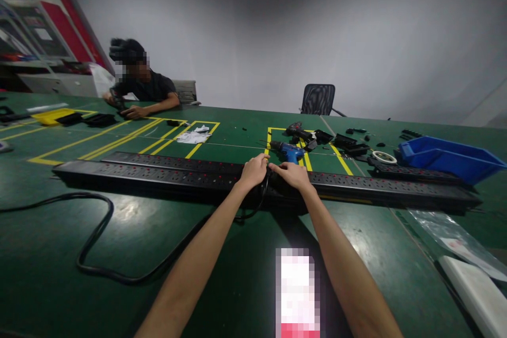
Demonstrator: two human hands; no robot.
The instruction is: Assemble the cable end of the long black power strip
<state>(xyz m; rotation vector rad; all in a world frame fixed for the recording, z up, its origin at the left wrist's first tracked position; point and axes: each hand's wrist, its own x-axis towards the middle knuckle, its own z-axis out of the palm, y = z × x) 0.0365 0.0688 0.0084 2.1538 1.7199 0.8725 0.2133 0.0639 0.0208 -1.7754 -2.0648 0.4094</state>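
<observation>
Long black power strips (356, 184) with rows of sockets and small red marks lie side by side across the table. At their middle, my left hand (254, 173) is closed with its fingertips on a thin black cable (264, 190). My right hand (293, 175) meets it from the other side, thumb and fingers closed at the top of the same cable. The exact spot between the fingertips is small and partly hidden. Just beyond my right hand lies a blue cordless drill (288, 152), its bit pointing left.
A thick black cord (109, 274) loops over the green table at left. On the right are a blue bin (447, 156), a tape roll (384, 157), a plastic bag (451, 232) and a white block (475, 296). Another person (144, 84) sits across, near a yellow tray (51, 118).
</observation>
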